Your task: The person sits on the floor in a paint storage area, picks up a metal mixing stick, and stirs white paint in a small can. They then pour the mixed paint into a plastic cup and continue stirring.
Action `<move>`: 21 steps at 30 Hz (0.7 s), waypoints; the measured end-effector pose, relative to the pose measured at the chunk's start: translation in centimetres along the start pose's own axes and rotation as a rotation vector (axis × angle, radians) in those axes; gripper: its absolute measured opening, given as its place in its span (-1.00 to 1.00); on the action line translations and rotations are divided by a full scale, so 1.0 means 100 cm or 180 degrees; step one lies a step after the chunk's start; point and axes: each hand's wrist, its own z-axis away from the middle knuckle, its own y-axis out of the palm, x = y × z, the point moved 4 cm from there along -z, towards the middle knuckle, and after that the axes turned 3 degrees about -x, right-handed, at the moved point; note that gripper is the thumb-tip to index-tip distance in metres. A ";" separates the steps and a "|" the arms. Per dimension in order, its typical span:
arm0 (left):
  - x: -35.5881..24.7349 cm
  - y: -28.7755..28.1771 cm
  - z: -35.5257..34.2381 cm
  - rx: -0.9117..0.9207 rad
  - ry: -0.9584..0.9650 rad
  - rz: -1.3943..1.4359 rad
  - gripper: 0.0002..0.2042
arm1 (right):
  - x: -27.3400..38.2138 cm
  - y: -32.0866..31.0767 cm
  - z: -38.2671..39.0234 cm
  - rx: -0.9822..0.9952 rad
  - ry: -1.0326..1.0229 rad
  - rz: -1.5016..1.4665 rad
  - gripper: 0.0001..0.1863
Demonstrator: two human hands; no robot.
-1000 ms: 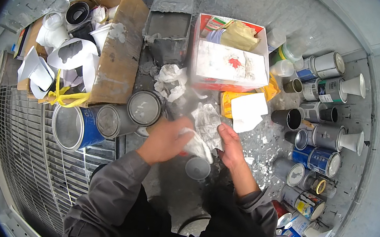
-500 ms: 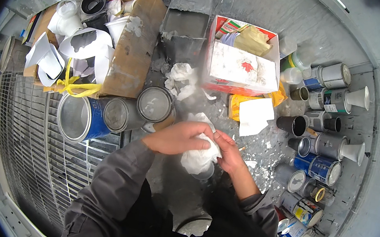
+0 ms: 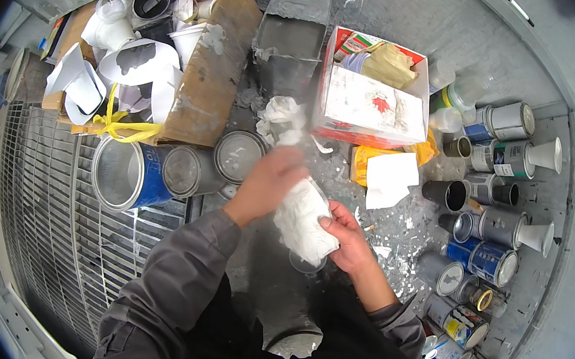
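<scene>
A crumpled white paper towel [image 3: 306, 220] is stretched out between my hands. My right hand [image 3: 353, 243] pinches its right edge, with the thumb on top. At the towel's upper left is my left hand [image 3: 265, 185]; its fingers are smeared by motion, so whether they grip the towel does not show. Below the towel a clear round cup or lid [image 3: 307, 263] peeks out, mostly hidden by it.
To the left, a cardboard box [image 3: 205, 89] holds used cups and paper. Paint cans [image 3: 238, 157] stand before it by a metal grate [image 3: 76, 239]. Ahead are crumpled paper [image 3: 282, 117] and a red-white box [image 3: 370, 107]. Cans and cups [image 3: 484, 260] line the right.
My left hand has moved left and slightly away from my right hand. The bunched towel is now spread longer between them. The view has shifted slightly.
</scene>
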 end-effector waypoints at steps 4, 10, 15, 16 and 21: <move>0.011 -0.001 0.015 -0.0772 -0.0855 0.1447 -0.63 | 0.037 0.023 0.012 0.0172 -0.0439 -0.0525 -0.55; -0.007 0.046 0.051 0.1002 -0.1697 0.4189 -0.25 | 0.055 0.046 0.007 -0.0521 -0.0737 0.0126 -0.69; -0.031 0.039 0.051 0.0754 -0.1393 0.4472 -0.36 | 0.050 0.058 0.013 -0.0854 -0.0361 0.1026 -0.83; -0.035 0.037 0.054 0.0891 -0.1443 0.4556 -0.44 | 0.059 0.062 0.014 -0.0844 -0.0277 0.1569 -0.82; -0.045 0.008 0.054 0.0781 -0.0941 0.4701 -0.47 | 0.144 0.108 -0.001 -0.0805 -0.1096 0.3962 -0.65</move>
